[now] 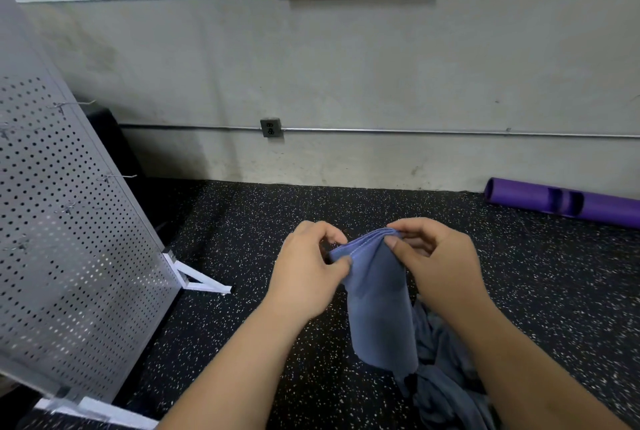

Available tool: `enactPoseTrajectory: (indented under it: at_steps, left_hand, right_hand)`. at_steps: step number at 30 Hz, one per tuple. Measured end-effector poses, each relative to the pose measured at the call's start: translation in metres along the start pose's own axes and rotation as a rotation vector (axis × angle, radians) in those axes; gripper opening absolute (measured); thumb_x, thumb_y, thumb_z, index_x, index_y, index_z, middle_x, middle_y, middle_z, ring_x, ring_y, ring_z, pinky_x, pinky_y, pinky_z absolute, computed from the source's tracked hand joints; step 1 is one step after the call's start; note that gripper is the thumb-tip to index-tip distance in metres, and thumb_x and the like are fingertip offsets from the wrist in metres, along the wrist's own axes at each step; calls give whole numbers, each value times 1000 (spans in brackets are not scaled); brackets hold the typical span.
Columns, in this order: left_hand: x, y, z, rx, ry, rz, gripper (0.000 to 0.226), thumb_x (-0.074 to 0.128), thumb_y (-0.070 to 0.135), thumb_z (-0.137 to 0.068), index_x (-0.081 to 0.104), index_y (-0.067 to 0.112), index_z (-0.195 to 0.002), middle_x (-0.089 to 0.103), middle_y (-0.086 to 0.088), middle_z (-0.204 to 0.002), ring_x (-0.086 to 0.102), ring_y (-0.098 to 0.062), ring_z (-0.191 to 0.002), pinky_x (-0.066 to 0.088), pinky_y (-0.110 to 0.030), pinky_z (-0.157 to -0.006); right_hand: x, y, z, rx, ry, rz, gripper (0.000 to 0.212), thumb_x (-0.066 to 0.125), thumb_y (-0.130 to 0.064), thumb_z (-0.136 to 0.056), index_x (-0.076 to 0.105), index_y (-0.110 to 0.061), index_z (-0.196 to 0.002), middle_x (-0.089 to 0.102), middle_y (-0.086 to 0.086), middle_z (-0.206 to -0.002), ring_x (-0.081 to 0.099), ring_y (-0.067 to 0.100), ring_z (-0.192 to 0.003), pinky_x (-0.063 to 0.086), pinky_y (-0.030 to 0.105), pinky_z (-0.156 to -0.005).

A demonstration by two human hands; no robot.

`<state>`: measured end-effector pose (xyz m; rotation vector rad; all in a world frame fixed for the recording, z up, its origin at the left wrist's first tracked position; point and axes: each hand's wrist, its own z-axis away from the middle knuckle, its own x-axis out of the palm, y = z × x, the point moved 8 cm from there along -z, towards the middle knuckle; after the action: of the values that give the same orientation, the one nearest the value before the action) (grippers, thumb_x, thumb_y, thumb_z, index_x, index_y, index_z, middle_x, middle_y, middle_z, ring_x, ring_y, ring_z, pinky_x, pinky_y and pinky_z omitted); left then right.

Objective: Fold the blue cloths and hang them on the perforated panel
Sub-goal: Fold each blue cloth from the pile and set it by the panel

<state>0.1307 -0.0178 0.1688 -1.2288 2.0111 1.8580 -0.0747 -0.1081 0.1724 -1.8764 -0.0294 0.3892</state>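
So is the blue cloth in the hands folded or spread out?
Folded: the blue cloth hangs as a narrow strip, layered edges stacked at its top.

Perforated panel (69, 222) with hooks (119, 176) stands left; speckled floor (242, 222) between lies open.

A folded blue cloth (379, 294) hung as a narrow strip, crumpled blue cloths (446, 360) lay heaped beneath it, grey perforated panel (69, 239) stood leaning at left, wire hooks (119, 177) jutting.
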Motion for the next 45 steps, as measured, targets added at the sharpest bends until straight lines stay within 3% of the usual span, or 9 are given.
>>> enactPoseTrajectory:
  at_steps: [6,12,16,22,26,32,37,41,45]
  left_hand:
    - [3,-10,-2,128,-165,-204,25,89,43,-81,70,44,-98,55,24,-115,47,-11,-115,42,-38,-106]
    - [-1,-6,-4,234,-134,-414,10,76,40,-95,69,40,-102,64,21,-110,54,-11,-104,49,-44,-96]
    - [-23,6,-10,299,8,-221,6,76,29,-97,73,33,-99,68,20,-98,61,-5,-94,51,-32,-86]
    - [-27,11,-8,307,-1,-177,9,80,25,-94,75,32,-94,69,18,-91,62,-3,-83,44,-17,-75]
    - [-27,8,-8,300,-52,-152,12,85,28,-90,74,32,-89,70,17,-85,66,-4,-84,53,-28,-80]
    - [-39,2,-9,185,24,22,23,87,15,-88,75,33,-94,75,16,-84,70,-9,-82,53,-21,-77]
    - [-40,-6,-12,113,41,98,29,84,13,-89,74,37,-100,76,15,-90,71,-10,-85,57,-34,-82]
    - [-42,-5,-13,76,109,151,27,82,13,-91,73,37,-101,76,18,-89,70,-7,-87,51,-20,-79]
    - [-42,-9,-16,57,136,233,29,76,7,-96,75,34,-108,73,18,-90,67,-5,-83,51,-16,-80]
  right_hand:
    - [-13,-1,-4,-13,-14,-103,20,81,-3,-91,81,-18,-105,81,-1,-94,77,17,-88,63,25,-84]
    - [-20,0,-8,-32,-30,-57,22,81,0,-90,80,-19,-103,81,-1,-92,76,15,-83,62,22,-82]
    - [-34,12,-15,-24,4,170,20,85,-11,-89,79,-28,-97,79,-14,-85,74,5,-79,61,18,-80]
    - [-32,20,-14,7,-59,292,20,86,-14,-88,79,-33,-93,77,-20,-83,73,3,-80,61,24,-80]
    - [-33,21,-14,31,-69,260,20,89,-15,-86,80,-32,-90,79,-15,-82,75,6,-80,61,27,-80]
    - [-33,14,-11,101,-104,56,12,88,-14,-86,82,-19,-94,81,-4,-83,75,9,-78,59,17,-71]
    - [-27,18,-8,194,-156,-86,9,84,-12,-90,83,-16,-97,79,4,-79,69,11,-66,55,19,-63]
    - [-33,13,-14,112,-19,-9,10,88,-13,-87,83,-17,-94,81,0,-81,74,9,-73,60,18,-71]
    - [-25,9,-12,82,-60,-36,11,87,-12,-87,83,-17,-96,82,-2,-86,70,3,-73,56,14,-70]
